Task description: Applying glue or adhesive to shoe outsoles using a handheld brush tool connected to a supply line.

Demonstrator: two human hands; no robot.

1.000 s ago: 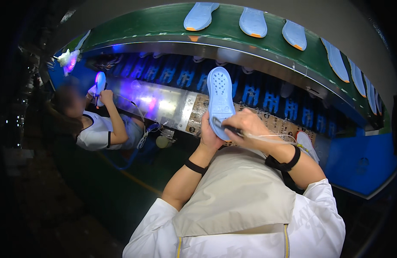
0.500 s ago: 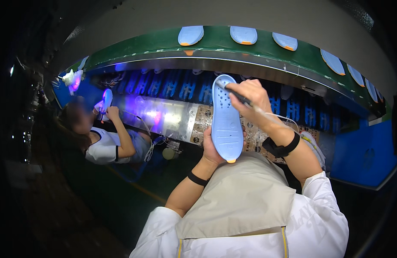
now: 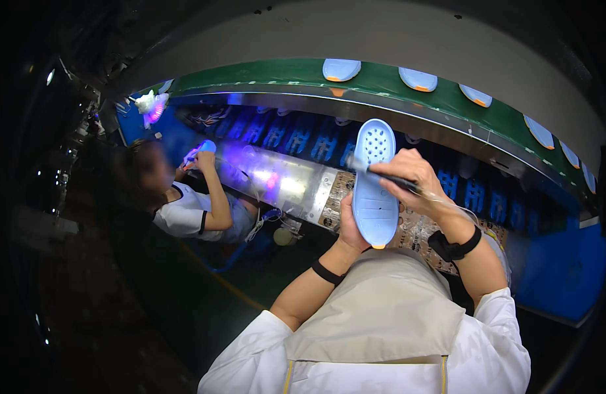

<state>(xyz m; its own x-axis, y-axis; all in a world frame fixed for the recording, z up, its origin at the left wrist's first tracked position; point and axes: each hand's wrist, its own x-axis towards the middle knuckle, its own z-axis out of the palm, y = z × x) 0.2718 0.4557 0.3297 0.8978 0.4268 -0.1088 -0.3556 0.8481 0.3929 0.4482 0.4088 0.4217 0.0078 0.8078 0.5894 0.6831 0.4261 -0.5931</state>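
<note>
A light blue shoe sole (image 3: 376, 205) with an orange tip at its near end is held up in front of me, its long side running away from me. Small holes dot its far part. My left hand (image 3: 353, 226) grips the sole from below near its near end, the thumb along the left edge. Closed around a dark-handled brush (image 3: 396, 182) is my right hand (image 3: 416, 176). The brush's pale head, smeared by motion, lies at the sole's left edge around mid-length; whether it touches cannot be told. A thin pale tube trails from the handle along my right forearm.
Beyond a metal ledge, more blue soles (image 3: 418, 79) lie spaced along a green belt (image 3: 283, 72). Below it stands a rack of blue pieces (image 3: 324, 150). A bench (image 3: 293, 190) has metal and patterned parts. At left, a co-worker (image 3: 184, 207) handles another sole under purple light.
The brush has moved from the holed far end of the sole to its left edge near the middle. My view has shifted, so everything sits further right or lower.
</note>
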